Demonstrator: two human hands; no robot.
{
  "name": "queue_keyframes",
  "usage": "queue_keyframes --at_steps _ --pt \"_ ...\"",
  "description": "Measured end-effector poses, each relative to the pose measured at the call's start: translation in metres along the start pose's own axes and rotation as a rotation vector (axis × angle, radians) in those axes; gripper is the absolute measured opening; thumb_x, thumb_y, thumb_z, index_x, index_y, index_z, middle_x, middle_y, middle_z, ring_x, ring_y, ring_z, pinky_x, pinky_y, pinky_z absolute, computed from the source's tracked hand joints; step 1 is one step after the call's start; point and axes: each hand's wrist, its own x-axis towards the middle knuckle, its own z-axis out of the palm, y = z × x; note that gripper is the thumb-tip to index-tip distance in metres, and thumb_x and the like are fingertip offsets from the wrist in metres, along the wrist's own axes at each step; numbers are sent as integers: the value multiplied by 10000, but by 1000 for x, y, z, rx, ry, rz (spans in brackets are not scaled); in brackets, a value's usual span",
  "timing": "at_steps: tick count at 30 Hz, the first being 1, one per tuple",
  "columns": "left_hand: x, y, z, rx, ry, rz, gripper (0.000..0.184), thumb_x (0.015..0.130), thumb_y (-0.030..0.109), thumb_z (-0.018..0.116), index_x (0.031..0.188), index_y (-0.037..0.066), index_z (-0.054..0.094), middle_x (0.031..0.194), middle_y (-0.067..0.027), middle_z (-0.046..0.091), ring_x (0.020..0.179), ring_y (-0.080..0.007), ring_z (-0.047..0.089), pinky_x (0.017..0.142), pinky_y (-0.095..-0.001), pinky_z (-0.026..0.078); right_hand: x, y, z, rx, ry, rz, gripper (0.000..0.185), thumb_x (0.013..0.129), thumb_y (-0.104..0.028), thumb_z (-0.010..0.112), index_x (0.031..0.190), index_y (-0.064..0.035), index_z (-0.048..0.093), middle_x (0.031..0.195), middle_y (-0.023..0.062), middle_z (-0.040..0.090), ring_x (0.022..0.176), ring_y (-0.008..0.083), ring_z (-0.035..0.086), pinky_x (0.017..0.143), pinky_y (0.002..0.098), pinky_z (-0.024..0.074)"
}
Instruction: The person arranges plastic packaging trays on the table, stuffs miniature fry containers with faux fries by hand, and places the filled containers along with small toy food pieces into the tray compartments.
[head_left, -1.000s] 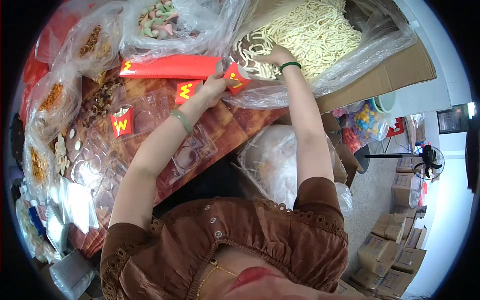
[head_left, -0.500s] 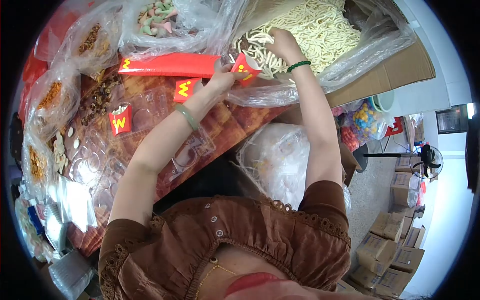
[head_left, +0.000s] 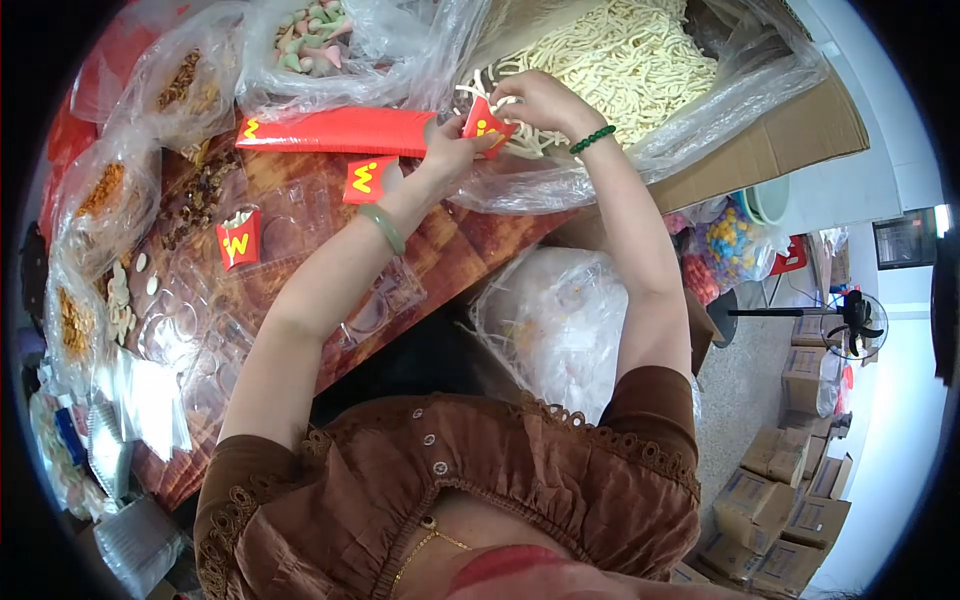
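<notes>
My left hand (head_left: 455, 155), with a jade bangle at the wrist, grips a small red carton (head_left: 483, 128) with a yellow mark. At the carton's mouth my right hand (head_left: 530, 98) pinches several pale strips (head_left: 480, 88), some sticking out past the fingers. Beside them lies a heap of the same strips (head_left: 630, 70) in a plastic-lined cardboard box (head_left: 760, 150). Behind my left wrist is another red carton (head_left: 367, 179), near a long stack of red cartons (head_left: 340, 131). A filled red carton (head_left: 239, 240) sits farther left.
Clear plastic trays (head_left: 290, 215) lie on the brown table (head_left: 470, 245). Bags of orange pieces (head_left: 103, 193) line the left side, and a bag of pastel sweets (head_left: 315, 45) is at the top. A plastic-lined box (head_left: 560, 320) stands below the table edge.
My right hand has lifted strips from the heap and moved left to the carton. My left hand has shifted slightly right and up with the carton.
</notes>
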Motion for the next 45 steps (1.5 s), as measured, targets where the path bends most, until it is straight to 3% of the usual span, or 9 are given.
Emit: queue_keyframes --at_steps 5,8,12,13,20,30,34,43,45 --pt "2 1 1 -16 -53 -8 399 846 68 640 1198 36 456 1071 -94 590 895 -205 621 693 -310 546 -6 -2 5 -26 230 -111 313 701 -73 691 1008 -40 638 888 142 653 801 235 641 693 324 509" --pt "-2 5 0 -41 -46 -12 406 850 73 637 1208 48 447 1075 -95 589 900 -208 622 694 -306 546 -1 9 1 345 -68 -27 334 673 -80 708 995 -33 634 868 134 655 799 244 638 701 324 509" --pt "0 -1 -2 -47 -102 9 382 837 16 632 1181 15 468 1046 -113 579 899 -216 614 711 -338 567 -7 -4 -4 -169 140 -91 325 641 -100 737 952 -52 654 868 126 662 803 243 640 709 330 502" --pt "-1 -1 -1 -49 -116 5 382 836 15 633 1180 21 469 1043 -111 578 905 -213 613 719 -339 567 -10 -12 -2 -185 178 -97 274 695 -86 693 943 9 623 791 103 644 733 135 607 665 284 483" --pt "5 -2 -16 -22 -199 40 411 833 17 637 1198 61 452 1046 -85 589 923 -201 618 732 -338 563 -2 -9 -1 176 24 -32 226 772 -49 631 990 5 604 840 68 652 792 145 624 686 281 506" --pt "-2 5 -31 -247 -204 22 330 859 6 586 1166 27 467 1089 -121 589 930 -241 624 778 -377 565 -42 -35 7 -135 294 -90 471 648 -322 804 972 -37 614 772 90 629 716 198 620 647 309 488" --pt "-4 1 -27 -93 -202 3 377 856 17 599 1204 27 454 1070 -110 596 945 -231 619 783 -368 559 -37 -35 33 -210 431 -193 165 735 -93 630 877 -19 592 757 138 635 726 284 631 646 364 499" --pt "-20 7 -40 -26 -263 -74 406 857 19 600 1230 30 440 1133 -78 575 1012 -199 591 871 -354 511 -26 -26 23 272 -33 -140 192 777 -114 637 958 -50 632 806 101 646 751 203 617 682 293 482" --pt "-25 15 -40 -110 -251 -106 410 855 16 601 1234 30 444 1147 -72 572 1017 -192 587 872 -347 510 -42 -41 14 -172 221 -393 191 768 -99 647 947 -36 629 824 102 650 766 174 620 674 282 481"
